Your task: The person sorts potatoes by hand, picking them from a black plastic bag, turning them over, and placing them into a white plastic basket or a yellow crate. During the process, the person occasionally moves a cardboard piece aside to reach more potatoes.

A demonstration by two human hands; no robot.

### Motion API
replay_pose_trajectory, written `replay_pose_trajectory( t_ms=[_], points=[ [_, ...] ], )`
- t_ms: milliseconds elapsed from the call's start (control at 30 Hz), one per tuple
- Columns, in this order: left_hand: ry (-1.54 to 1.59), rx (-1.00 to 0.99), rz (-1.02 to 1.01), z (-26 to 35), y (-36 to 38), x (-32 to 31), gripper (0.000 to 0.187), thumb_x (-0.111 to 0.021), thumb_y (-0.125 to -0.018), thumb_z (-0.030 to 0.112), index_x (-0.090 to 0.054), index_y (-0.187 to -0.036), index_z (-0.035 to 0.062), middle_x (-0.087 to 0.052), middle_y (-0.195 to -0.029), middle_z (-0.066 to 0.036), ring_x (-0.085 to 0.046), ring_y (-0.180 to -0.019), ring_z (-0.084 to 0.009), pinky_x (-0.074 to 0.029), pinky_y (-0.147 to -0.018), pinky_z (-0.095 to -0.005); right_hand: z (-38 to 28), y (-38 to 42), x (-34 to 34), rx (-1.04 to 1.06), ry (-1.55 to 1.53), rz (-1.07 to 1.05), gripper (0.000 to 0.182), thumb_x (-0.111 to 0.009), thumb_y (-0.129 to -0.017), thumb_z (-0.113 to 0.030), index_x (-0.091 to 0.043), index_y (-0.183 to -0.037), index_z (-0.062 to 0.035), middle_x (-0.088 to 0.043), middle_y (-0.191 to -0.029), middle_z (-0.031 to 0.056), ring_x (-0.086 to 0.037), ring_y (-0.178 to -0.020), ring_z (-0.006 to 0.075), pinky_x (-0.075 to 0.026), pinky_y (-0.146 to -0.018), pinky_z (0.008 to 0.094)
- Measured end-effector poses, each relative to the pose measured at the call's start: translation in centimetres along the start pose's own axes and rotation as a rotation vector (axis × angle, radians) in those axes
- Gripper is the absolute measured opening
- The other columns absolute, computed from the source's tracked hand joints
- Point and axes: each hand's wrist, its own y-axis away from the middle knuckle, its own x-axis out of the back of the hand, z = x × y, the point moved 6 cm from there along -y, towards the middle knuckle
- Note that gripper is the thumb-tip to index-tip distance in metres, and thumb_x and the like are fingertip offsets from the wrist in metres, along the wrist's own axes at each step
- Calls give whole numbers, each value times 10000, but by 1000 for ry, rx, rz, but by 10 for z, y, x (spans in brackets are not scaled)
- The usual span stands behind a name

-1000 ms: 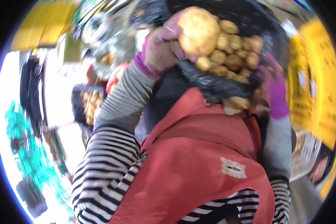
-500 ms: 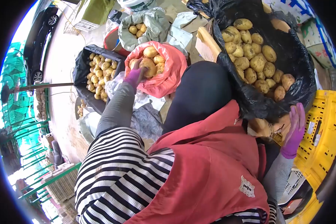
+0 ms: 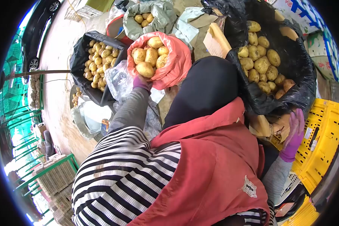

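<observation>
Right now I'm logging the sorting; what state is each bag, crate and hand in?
Red bag: open, holds potatoes.
Black bag: open, potatoes inside.
Grey sack: open, few potatoes.
Black crate: full of small potatoes.
Left hand: gloved, at the red bag's rim.
Right hand: gloved, open, empty.

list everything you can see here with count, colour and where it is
red sack: one, red, top centre, open, holding potatoes
potatoes: about six showing in the red sack, yellow-brown
black bag: one, black, top right, lining a container full of potatoes
black crate: one, black, upper left, full of small potatoes
grey sack: one, grey-green, top, a few potatoes inside
yellow crate: one, yellow, right edge
car: one, dark, far left
left hand: purple glove, at the red sack's lower rim
right hand: purple glove, open, below the black bag
</observation>
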Motion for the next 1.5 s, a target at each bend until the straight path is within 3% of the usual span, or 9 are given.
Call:
replay_pose_trajectory(
  t_ms=[133, 400, 533, 633, 733, 900, 1267, 1467, 1500],
  points=[
    [-220, -369, -261, -54, 0, -15, 312, -694, -817, 301, -568, -906, 31, -604, -749, -122, -607, -620, -262, -542, -652, -378, -6, 3, -1, 25, 7, -35, 482, -376, -1051, -240, -352, -1464, 7, -397, -1480, 179, -445, -1339, 289, -343, -1123, 386],
    [456, 541, -369, -49, 70, 49, 244, -646, -884, 225, -564, -964, 9, -602, -800, -96, -610, -676, -208, -539, -673, -353, 2, -14, 4, 71, -84, -59, 475, -401, -1048, -236, -368, -1452, 11, -394, -1477, 179, -420, -1353, 288, -337, -1130, 394],
    [516, 151, -497, 8, 85, 57, 246, -504, -972, 249, -564, -964, 10, -580, -812, -93, -604, -674, -183, -552, -660, -329, 5, -23, -17, -114, 124, -183, 500, -564, -969, -203, -433, -1429, -54, -472, -1416, 163, -448, -1330, 278, -355, -1110, 391],
    [558, 795, -607, -20, 72, 31, 147, -518, -946, 243, -545, -932, 99, -556, -776, -62, -580, -626, -196, -546, -562, -377, -24, -16, -56, 519, 703, -294, 625, -683, -875, -286, -452, -1428, -106, -534, -1356, 181, -505, -1257, 352, -361, -1075, 445],
    [513, -157, -302, -40, -19, 32, 199, -599, -906, 195, -601, -1020, 33, -597, -810, -22, -547, -707, -158, -462, -658, -286, -7, -21, -70, 443, 849, -422, 644, -666, -857, -345, -461, -1409, -84, -564, -1274, 208, -551, -1123, 396, -361, -1035, 473],
    [315, -625, -137, 250, -40, 72, 462, -557, -931, 80, -453, -1359, -59, -501, -1364, -205, -475, -1286, -284, -374, -1073, -367, -2, -3, -74, 382, 638, -559, 245, -589, -833, -205, -662, -1042, -99, -638, -750, 160, -636, -774, 351, -494, -735, 446],
    [36, -2045, -1058, 469, 150, -50, 306, -612, -920, 264, -677, -1105, 29, -668, -1113, -143, -629, -1052, -291, -510, -888, -406, -15, 90, -51, 245, 711, -469, 262, -611, -830, -222, -651, -1058, -98, -642, -813, 110, -632, -846, 312, -487, -762, 444],
    [-18, -1846, -1140, 490, 100, -88, 405, -520, -995, 346, -621, -1225, 29, -663, -1152, -162, -623, -1081, -327, -497, -941, -417, -13, 101, 19, 264, 281, -429, 248, -607, -912, -162, -632, -1096, 3, -638, -1055, 178, -625, -1016, 346, -491, -924, 425],
    [-191, -1329, -1360, 513, 93, -103, 428, -509, -996, 339, -583, -1277, 25, -643, -1193, -174, -609, -1115, -322, -486, -960, -417, -35, 97, 45, 207, 453, -356, 261, -613, -922, -160, -633, -1119, 10, -633, -1092, 198, -627, -1030, 349, -497, -916, 420]
  ],
)
